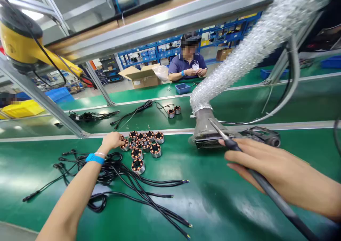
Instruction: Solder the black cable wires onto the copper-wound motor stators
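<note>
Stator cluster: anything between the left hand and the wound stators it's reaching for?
Nothing visible. The left hand is already at the left edge of the stator cluster, fingers on or against the nearest stator. The black cables lie nearer the camera, under the forearm, not between. The right hand holds a soldering iron, well apart.

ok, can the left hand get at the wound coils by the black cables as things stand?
Probably yes. The left hand is already at the edge of the cluster of coils, apparently touching the nearest one. Nothing lies between them; the black cables sit nearer the person, under the forearm.
</note>
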Demonstrator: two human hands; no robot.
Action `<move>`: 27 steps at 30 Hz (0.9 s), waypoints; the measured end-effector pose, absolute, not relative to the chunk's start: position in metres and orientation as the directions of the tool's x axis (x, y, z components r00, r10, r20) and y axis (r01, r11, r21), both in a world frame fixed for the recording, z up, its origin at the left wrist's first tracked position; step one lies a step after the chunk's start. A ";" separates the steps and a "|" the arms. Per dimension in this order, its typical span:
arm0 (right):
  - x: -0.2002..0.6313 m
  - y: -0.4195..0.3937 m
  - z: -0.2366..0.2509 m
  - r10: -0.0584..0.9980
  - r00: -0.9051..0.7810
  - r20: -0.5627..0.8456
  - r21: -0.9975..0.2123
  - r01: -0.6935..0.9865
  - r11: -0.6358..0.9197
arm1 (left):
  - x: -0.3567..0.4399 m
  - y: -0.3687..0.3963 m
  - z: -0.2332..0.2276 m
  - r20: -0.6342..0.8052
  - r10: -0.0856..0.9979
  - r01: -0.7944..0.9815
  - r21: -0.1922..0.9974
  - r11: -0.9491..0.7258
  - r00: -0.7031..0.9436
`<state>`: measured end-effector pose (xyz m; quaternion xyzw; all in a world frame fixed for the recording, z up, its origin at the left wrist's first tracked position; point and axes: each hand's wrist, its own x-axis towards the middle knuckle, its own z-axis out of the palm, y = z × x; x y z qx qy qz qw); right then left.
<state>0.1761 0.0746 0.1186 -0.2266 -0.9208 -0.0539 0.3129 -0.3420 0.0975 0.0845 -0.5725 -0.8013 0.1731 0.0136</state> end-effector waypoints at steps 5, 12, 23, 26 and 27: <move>0.217 0.053 0.070 0.340 -0.582 0.738 -0.001 0.504 0.864 | -0.312 0.052 0.139 0.036 0.883 0.836 -0.307 0.455 -0.468; 0.194 0.054 0.011 0.322 -0.495 0.807 -0.158 0.343 0.926 | -0.141 0.021 0.120 -0.080 0.990 0.991 -0.066 0.114 -0.119; 0.194 0.024 -0.016 0.523 -0.487 0.700 -0.294 0.470 0.832 | -0.027 0.030 0.052 -0.136 0.983 0.929 0.363 -0.064 0.121; 0.178 0.025 -0.024 0.601 -0.446 0.664 -0.360 0.514 0.779 | -0.043 0.017 0.056 -0.150 0.985 0.862 0.507 0.005 0.083; 0.174 0.026 -0.027 0.628 -0.426 0.651 -0.384 0.529 0.757 | -0.047 0.013 0.056 -0.172 0.978 0.854 0.520 -0.008 0.114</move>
